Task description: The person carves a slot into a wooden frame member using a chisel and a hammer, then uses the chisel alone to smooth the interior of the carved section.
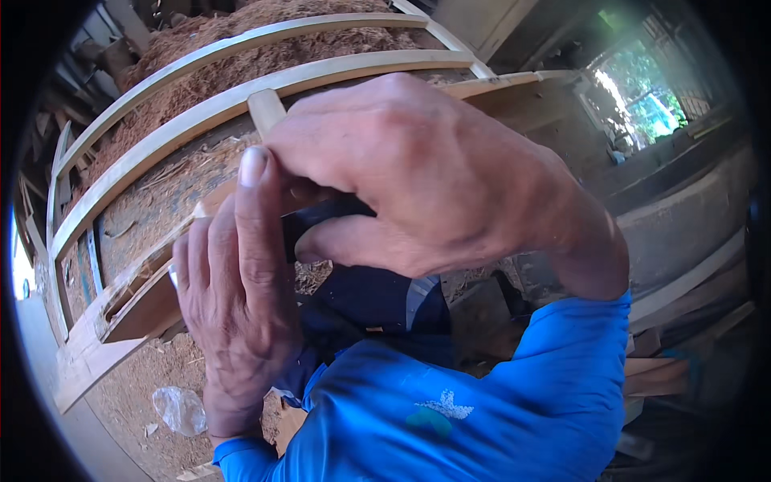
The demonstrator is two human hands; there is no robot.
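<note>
My left hand (249, 281) lies back up against the pale wooden rail (161, 261), its fingers stretched forward and close together. The index fingertip touches or nearly touches my right hand (434, 177). My right hand is curled, thumb bent below the fingers. A dark thing (329, 215) shows between its thumb and fingers; its kind cannot be made out. Whatever lies under both palms is hidden. A short wooden crosspiece (265, 111) meets the curved slat just beyond my fingers. A thin whitish edge (173, 276) peeks out beside my left little finger.
Curved slats (201, 58) form a wooden frame ahead of me. Behind it rises a heap of reddish shavings (265, 18). A crumpled clear plastic bag (180, 410) lies on the sawdust-covered ground at lower left. Boards (654, 376) are stacked at right, below a bright opening (642, 108).
</note>
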